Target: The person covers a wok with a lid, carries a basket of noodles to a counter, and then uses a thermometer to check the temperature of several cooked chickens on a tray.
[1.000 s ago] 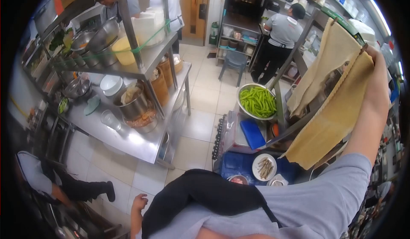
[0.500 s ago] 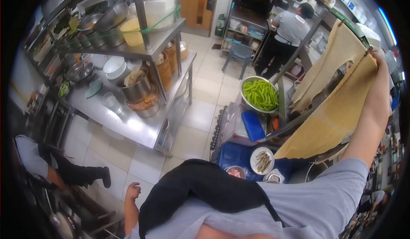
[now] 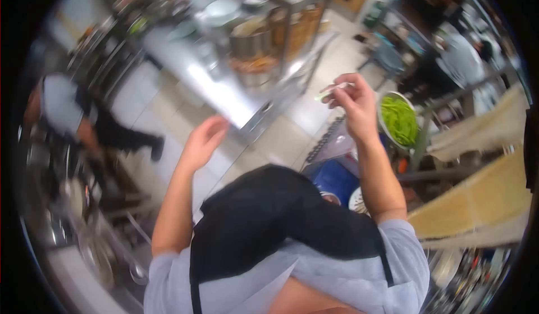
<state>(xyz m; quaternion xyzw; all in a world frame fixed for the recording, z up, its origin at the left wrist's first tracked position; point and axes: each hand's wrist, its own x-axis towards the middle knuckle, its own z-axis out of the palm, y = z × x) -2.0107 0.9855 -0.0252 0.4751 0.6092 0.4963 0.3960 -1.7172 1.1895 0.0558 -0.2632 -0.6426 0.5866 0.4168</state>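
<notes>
My right hand is raised in front of me, its fingers pinched round something small, whitish and green that blur keeps me from naming. Just right of that wrist is a bowl of long green peppers. My left hand hangs in the air near the corner of the steel table, fingers extended and nothing seen in them. Tan cloths hang over a rail at the right, apart from both hands.
A steel pot stands on the table. A person in black trousers is at the left, another person at the upper right. A blue surface with a plate lies beyond my right forearm.
My right hand has let go of the hanging cloth and moved left to the middle. My left hand has risen and come forward. The view has turned, shifting the table rightward.
</notes>
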